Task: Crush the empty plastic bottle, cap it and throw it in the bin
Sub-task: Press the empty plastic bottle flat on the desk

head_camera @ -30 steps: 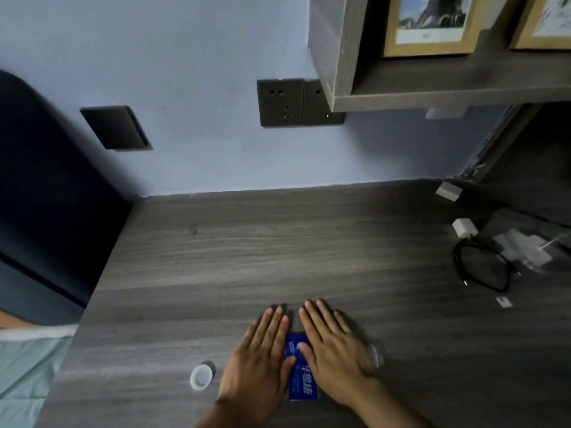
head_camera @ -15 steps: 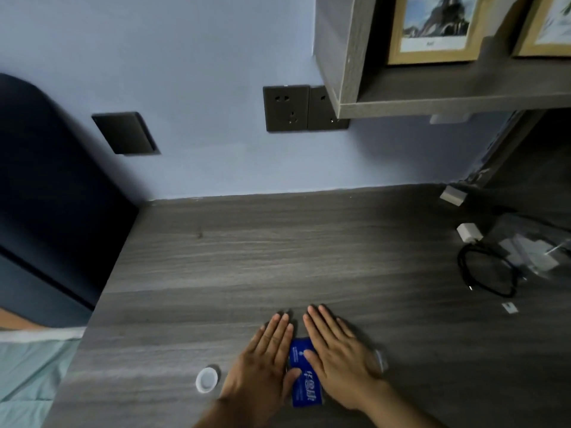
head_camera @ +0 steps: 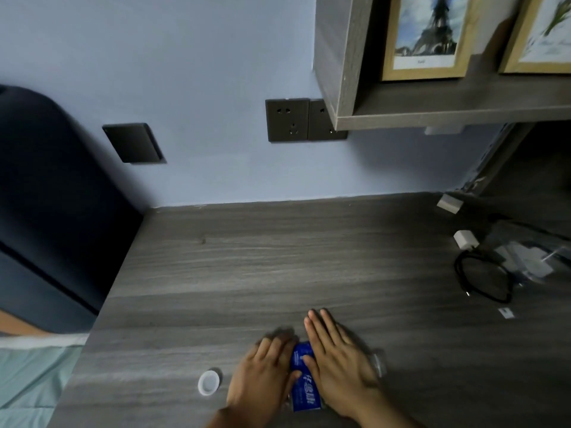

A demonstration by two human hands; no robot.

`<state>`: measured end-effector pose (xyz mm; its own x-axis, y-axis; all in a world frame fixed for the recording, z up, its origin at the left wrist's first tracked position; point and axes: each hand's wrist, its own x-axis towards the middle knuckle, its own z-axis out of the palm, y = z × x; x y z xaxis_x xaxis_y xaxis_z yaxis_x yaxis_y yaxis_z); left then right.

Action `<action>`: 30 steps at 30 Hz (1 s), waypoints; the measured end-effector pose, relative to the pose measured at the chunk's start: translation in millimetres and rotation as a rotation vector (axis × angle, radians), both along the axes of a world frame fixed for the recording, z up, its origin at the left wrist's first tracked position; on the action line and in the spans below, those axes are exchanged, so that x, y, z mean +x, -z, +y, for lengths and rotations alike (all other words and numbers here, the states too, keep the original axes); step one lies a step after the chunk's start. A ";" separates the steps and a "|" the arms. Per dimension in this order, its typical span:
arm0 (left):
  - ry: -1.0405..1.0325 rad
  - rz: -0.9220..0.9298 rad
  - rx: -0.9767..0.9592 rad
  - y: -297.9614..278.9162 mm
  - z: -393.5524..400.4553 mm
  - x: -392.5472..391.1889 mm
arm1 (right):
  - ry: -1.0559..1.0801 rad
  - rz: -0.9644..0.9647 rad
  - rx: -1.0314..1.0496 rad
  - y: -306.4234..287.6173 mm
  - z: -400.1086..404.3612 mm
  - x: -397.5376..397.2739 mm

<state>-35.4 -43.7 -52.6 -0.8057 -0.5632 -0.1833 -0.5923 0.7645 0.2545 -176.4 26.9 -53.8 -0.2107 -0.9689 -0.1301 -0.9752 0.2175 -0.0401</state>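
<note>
Head view: near edge of grey wood-grain tabletop [head_camera: 278,257], seen from above and behind.
Bottle [head_camera: 304,384]: flat on the tabletop at the near edge, right of centre; blue label up; clear end showing past the right palm, toward the right; pinned under both hands.
Left hand [head_camera: 262,375]: palm down on the left part of the bottle; fingers bent and blurred at the tips; pressing, not wrapped round anything.
Right hand [head_camera: 336,362]: palm down on the right part of the bottle; fingers straight and together, pointing toward the far edge; flat and open, pressing, nothing clasped.
Contact: thumbs of both hands meeting over the blue label.
Cap [head_camera: 208,383]: white, round, open side up; on the tabletop just left of the left hand, apart from the bottle, near the near-left corner.
Cable [head_camera: 482,279]: black loop by the right edge, well apart from the hands.
Charger [head_camera: 465,239]: small white block just beyond the cable, toward the far-right corner.
Clear bag [head_camera: 531,261]: at the right edge, beside the cable; contents white, otherwise unclear.
Sockets [head_camera: 304,120]: two dark plates on the blue wall above the far edge.
Switch [head_camera: 133,143]: dark plate on the wall, left of the sockets.
Shelf [head_camera: 448,103]: above the far-right corner, carrying framed pictures [head_camera: 428,35].
Bin: cannot tell.
</note>
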 end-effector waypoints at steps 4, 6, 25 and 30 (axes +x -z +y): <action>-0.115 -0.056 0.095 1.4 -5.2 -9.0 | 0.000 -0.077 0.036 -0.5 3.5 4.2; -0.169 -0.055 0.155 -3.0 -6.0 -13.2 | -0.008 -0.040 0.008 0.4 7.8 4.2; -0.835 0.659 1.074 -36.9 20.4 6.4 | 0.982 -1.855 -0.419 -14.6 19.9 9.5; -0.855 0.743 1.100 -41.2 27.3 10.5 | 0.976 -1.823 -0.550 -21.4 8.5 23.9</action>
<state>-24.9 -16.4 -11.4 -0.4247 -0.7432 -0.5170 -0.2293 -0.4642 0.8556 -152.4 35.4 -32.4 -0.5369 -0.6563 -0.5301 0.6045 0.1391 -0.7844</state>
